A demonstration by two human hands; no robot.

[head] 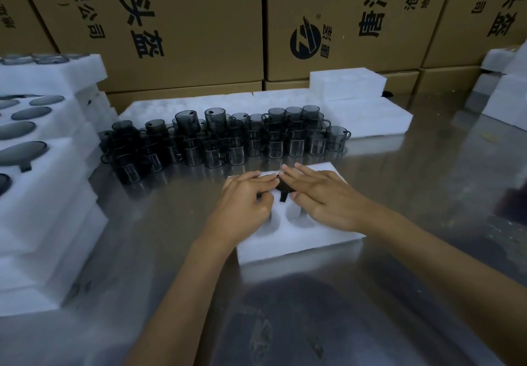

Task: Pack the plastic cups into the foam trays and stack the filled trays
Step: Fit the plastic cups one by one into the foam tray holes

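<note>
Both hands lay flat with straight fingers on a dark cup (282,187) sunk in the far hole of the tray (296,240); the left hand (248,200) and right hand (322,194) pressed it down. The cup looked light, hard and slick, best held by its rim or handle, and the foam looked soft and easy to dent. The tray's two near holes were empty, more cups (222,140) stood just behind the tray, and filled trays (42,166) sat well to its left.

**Cup and Tray Status**

White foam tray (299,240) lies flat under both hands, with two empty round pockets at its near side. One dark cup (282,190) sits seated in a pocket between the fingertips. Smoky translucent handled cups (228,137) stand stacked beyond the hands. Filled trays (42,188) are stacked left of the left hand.
</note>
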